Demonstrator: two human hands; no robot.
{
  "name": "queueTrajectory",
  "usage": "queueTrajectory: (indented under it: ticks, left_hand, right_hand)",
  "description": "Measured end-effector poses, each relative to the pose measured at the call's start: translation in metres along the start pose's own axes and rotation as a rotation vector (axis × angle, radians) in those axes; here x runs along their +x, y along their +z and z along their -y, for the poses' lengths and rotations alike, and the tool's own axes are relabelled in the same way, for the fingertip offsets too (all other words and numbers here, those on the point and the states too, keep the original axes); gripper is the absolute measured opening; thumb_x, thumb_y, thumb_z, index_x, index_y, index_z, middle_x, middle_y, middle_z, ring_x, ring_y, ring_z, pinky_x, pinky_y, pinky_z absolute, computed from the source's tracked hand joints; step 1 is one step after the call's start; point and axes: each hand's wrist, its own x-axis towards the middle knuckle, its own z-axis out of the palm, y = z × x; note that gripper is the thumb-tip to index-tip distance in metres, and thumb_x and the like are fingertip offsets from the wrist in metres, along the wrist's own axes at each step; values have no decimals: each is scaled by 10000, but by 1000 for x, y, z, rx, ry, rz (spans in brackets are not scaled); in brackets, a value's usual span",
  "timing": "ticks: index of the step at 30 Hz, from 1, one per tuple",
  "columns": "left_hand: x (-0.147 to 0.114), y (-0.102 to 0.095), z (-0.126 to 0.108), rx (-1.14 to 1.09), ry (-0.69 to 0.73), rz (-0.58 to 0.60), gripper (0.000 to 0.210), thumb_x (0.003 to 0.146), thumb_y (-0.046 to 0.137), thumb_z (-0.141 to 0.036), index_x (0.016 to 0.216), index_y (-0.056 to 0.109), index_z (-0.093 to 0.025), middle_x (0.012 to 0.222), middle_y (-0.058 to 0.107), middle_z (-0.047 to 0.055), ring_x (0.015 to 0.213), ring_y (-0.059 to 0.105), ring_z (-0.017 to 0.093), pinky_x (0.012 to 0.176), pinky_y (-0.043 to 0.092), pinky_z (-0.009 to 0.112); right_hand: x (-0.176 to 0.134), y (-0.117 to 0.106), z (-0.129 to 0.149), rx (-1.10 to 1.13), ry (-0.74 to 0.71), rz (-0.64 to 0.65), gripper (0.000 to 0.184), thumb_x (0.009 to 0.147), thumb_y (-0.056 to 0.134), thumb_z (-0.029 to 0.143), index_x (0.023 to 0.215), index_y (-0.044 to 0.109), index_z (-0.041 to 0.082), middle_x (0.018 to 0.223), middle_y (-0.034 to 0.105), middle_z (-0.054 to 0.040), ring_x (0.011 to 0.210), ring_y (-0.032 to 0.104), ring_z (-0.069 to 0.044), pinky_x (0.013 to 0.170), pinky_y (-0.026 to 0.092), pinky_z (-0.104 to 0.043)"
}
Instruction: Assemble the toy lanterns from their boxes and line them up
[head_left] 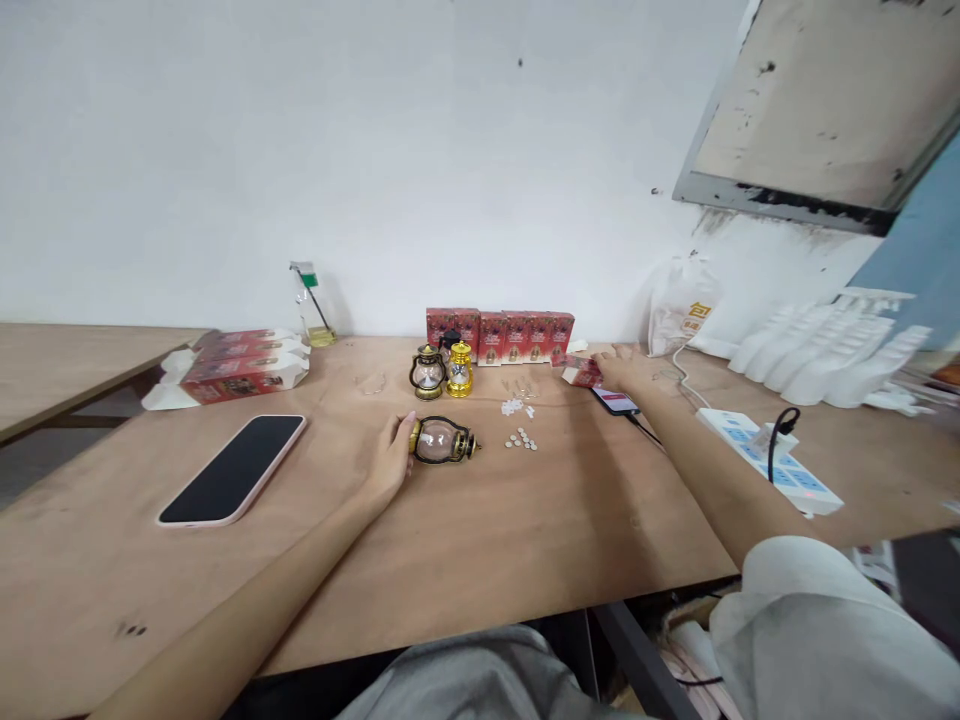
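My left hand [391, 452] is closed around the base of a small bronze-and-black lantern [439, 440] with a clear globe. This lantern lies on its side just above the table. My right hand [618, 366] reaches to the back of the table, beside a red box [580, 371] that lies apart from the upright row. Its fingers are small and partly hidden, so their grip is unclear. A dark bronze lantern [428, 373] and a gold lantern [460, 370] stand upright beyond my left hand, with a black one [449, 340] partly hidden behind them.
Several red boxes [517, 338] line the wall. Button cells [521, 439], clear plastic bits [513, 407] and thin wire pieces [525, 388] lie mid-table. Phones [234, 470] [615, 400], a power strip [772, 465], a bottle [315, 315], red packs [244, 365] and white plastic parts [825, 350] surround them.
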Motion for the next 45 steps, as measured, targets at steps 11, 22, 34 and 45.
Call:
queueTrajectory:
  ticks: [11,22,34,45]
  left_hand:
    - [4,-1,6,-8,96,16,385,742,436,-557,844,484,-189,608,480,-54,363,384,68,321,307,193]
    - [-7,-5,-5,47,501,-5,536,672,674,-384,1110,428,-197,997,599,58,957,584,190,865,457,351]
    - [-6,-7,-2,105,555,24,493,687,665,-363,1091,446,-183,1006,613,76,961,592,199,881,461,385]
    - [-6,-7,-7,74,564,-30,487,701,653,-370,1091,429,-182,1017,599,78,970,583,196,885,454,376]
  right_hand:
    - [-26,-21,15,-29,-27,-305,714,714,533,178,1377,283,89,1368,414,-182,1328,225,-361,1025,128,-632]
    - [-57,-29,112,231,-130,-578,573,807,370,161,1376,318,115,1417,363,-133,1312,265,-268,1078,144,-449]
    - [-13,-3,69,270,174,-201,532,864,306,529,1353,350,323,1462,275,-86,1313,181,-438,921,124,-742]
    - [-39,-2,46,344,134,-188,515,897,242,486,1367,310,289,1400,385,-101,1273,307,-349,958,215,-673]
